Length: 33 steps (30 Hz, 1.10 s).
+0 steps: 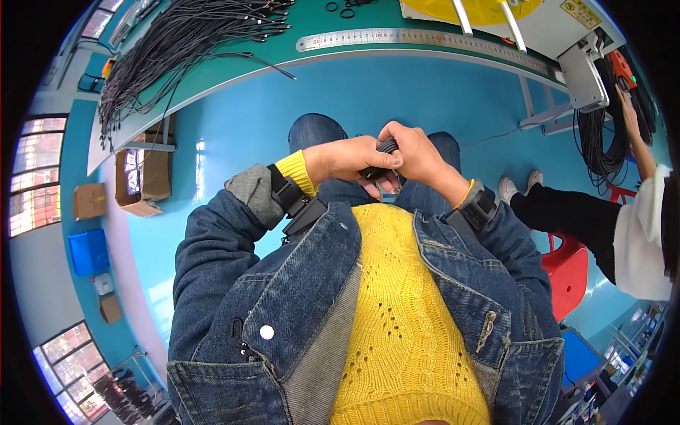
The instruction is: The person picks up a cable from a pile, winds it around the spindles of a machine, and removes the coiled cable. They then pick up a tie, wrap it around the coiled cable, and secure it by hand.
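Above my lap, both hands come together around a small bundle of black cable (387, 146). My left hand (352, 157) closes on it from the left, its thumb lying across the coil. From the right, my right hand (419, 154) grips the same bundle with bent fingers at its upper side. Part of the bundle is covered by my fingers, so its ends cannot be made out. Beyond my knees, a large heap of black cables (170, 53) lies on the green-topped table (283, 57), with one strand reaching toward the table's front edge.
A steel ruler (425, 38) runs along the table edge. At the right, a machine with a yellow reel (489, 8) stands near hanging black cable coils (602, 134). A co-worker's arm (634, 134) reaches there, beside a red stool (567, 276). Cardboard boxes (145, 177) sit at the left.
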Each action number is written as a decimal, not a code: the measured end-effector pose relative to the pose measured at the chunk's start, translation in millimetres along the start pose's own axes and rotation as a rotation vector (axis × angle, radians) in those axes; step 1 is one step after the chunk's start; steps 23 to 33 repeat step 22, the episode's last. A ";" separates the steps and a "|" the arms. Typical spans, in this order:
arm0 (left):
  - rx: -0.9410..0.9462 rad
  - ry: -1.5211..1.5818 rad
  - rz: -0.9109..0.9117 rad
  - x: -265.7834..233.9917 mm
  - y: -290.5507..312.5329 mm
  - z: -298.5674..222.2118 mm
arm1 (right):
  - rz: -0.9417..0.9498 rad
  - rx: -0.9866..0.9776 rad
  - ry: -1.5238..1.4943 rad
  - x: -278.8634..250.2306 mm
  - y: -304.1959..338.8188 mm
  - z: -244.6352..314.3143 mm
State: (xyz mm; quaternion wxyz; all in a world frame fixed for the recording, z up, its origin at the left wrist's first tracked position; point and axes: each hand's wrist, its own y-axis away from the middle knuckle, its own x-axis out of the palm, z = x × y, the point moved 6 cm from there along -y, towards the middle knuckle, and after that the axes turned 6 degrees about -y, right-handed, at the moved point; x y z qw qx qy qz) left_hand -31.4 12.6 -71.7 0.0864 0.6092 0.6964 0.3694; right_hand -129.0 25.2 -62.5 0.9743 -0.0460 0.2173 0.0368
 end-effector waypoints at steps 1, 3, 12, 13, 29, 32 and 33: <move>0.001 0.000 0.001 0.0 0.7 -1.9 | 0.025 -0.052 0.125 0.7 -1.0 1.5; -0.059 0.030 0.001 -0.3 1.9 -0.9 | 0.035 -0.049 0.166 2.4 0.1 -1.5; -0.178 -0.062 -0.045 -10.6 5.4 -7.5 | 0.019 -0.025 0.260 5.0 -4.0 -2.7; -0.174 -0.063 -0.047 -12.3 3.6 -5.0 | 0.002 -0.042 0.234 4.0 -5.8 -2.5; 0.121 -0.198 -0.245 -14.2 -4.4 22.8 | 0.090 -0.047 0.295 24.5 -22.0 -8.6; 0.121 -0.198 -0.245 -14.2 -4.4 22.8 | 0.090 -0.047 0.295 24.5 -22.0 -8.6; 0.121 -0.198 -0.245 -14.2 -4.4 22.8 | 0.090 -0.047 0.295 24.5 -22.0 -8.6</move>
